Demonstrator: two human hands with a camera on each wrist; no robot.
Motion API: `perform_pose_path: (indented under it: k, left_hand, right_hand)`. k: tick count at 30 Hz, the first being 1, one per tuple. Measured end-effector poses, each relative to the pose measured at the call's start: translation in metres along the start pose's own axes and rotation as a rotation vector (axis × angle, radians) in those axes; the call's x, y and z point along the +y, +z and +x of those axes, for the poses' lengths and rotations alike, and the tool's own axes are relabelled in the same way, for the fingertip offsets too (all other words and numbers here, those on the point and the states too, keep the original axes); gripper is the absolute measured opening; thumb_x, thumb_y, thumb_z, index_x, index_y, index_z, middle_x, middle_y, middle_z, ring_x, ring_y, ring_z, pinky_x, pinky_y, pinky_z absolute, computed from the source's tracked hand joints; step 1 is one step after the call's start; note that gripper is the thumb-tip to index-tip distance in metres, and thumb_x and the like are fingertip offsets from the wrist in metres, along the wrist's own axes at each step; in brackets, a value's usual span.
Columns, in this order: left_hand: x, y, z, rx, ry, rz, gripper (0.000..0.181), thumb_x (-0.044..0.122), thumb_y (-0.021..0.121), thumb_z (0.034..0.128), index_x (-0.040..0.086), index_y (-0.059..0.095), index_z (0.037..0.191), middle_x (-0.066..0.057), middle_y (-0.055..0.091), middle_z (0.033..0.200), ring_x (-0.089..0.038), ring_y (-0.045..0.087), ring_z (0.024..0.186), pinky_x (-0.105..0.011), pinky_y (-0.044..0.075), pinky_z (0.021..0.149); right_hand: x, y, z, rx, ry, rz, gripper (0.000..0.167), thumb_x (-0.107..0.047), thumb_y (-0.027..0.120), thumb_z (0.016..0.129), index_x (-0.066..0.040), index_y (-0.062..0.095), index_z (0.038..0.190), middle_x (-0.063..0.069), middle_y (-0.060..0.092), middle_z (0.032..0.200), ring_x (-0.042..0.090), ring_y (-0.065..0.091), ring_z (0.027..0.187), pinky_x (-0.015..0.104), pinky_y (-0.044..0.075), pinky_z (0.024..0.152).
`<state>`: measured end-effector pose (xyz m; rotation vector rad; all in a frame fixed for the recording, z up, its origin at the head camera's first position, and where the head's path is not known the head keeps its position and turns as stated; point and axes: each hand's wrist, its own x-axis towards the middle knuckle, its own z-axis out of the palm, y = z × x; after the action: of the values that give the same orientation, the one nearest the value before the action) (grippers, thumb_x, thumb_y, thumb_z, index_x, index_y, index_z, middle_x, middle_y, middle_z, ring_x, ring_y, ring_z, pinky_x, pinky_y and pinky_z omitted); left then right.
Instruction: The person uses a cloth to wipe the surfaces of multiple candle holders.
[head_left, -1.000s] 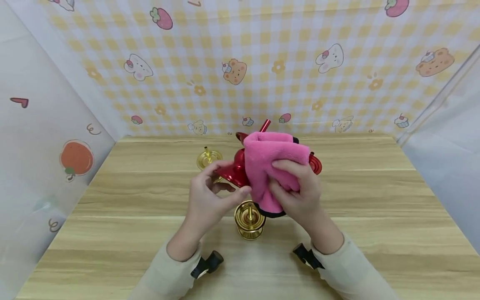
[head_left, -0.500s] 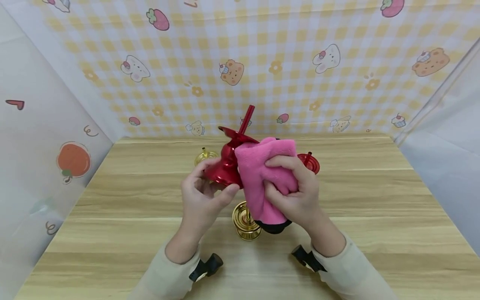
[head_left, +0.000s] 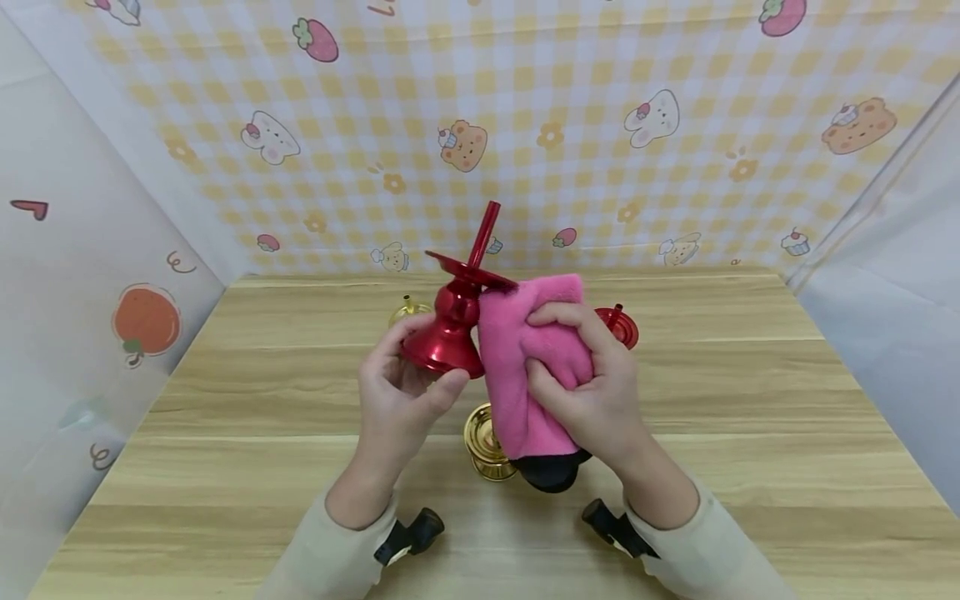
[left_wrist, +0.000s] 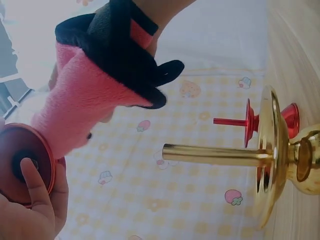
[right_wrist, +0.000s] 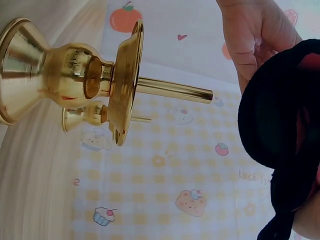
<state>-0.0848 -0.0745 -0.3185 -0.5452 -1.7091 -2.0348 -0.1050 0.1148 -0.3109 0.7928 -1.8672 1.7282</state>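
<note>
Shifted left since a second ago, a red candlestick (head_left: 454, 310) tilts above the surface (head_left: 750, 467), gripped by the left hand (head_left: 392, 408); the right hand (head_left: 602, 390) clutches a pink cloth (head_left: 506, 375) beside it.

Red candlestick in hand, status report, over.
Left grip on red candlestick, by its base, tilted. Right grip holding bunched pink cloth. Near gold candlestick partly hidden by cloth in head view.

Cream sleeves (head_left: 322, 546), black wrist cameras (head_left: 411, 536)
</note>
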Motion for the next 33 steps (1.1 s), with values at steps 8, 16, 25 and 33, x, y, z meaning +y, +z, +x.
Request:
perform_pose_path:
  k: [8,16,25,33]
  left_hand:
    - [0.006,0.0,0.0,-0.117,0.029,0.008,0.071,0.038,0.083,0.0798,-0.012,0.056,0.122,-0.002,0.06,0.119,-0.013,0.063,0.105,-0.023,0.059,0.086]
    - [0.008,-0.004,0.004,-0.043,-0.057,-0.084,0.067,0.036,0.088,0.0739,0.008,0.051,0.122,0.0,0.06,0.115,-0.011,0.06,0.106,-0.019,0.056,0.087]
    - [0.012,-0.007,0.006,0.102,-0.141,-0.07,0.064,0.035,0.077,0.0854,0.005,0.053,0.136,-0.008,0.054,0.134,-0.018,0.062,0.112,-0.023,0.057,0.091]
    - [0.012,-0.012,0.011,0.071,-0.232,0.138,0.088,0.058,0.065,0.089,0.015,0.028,0.157,-0.013,0.045,0.151,-0.028,0.062,0.119,-0.021,0.057,0.088]
  right_hand:
    - [0.004,0.002,0.001,0.005,0.124,0.102,0.038,0.015,0.065,0.079,0.007,0.058,0.116,0.0,0.064,0.117,0.016,0.061,0.095,0.021,0.054,0.075]
    - [0.001,0.006,0.001,0.038,0.192,0.187,0.042,0.014,0.064,0.083,-0.003,0.058,0.121,0.007,0.058,0.126,0.022,0.06,0.102,0.023,0.055,0.08]
    - [-0.003,0.008,0.002,-0.048,0.372,0.368,0.051,0.009,0.056,0.09,-0.022,0.05,0.131,0.007,0.048,0.134,0.024,0.058,0.108,0.029,0.058,0.078]
    - [0.006,0.012,-0.001,-0.114,0.452,0.426,0.071,0.009,0.053,0.094,-0.027,0.026,0.149,0.008,0.051,0.133,0.021,0.064,0.11,0.035,0.062,0.08]
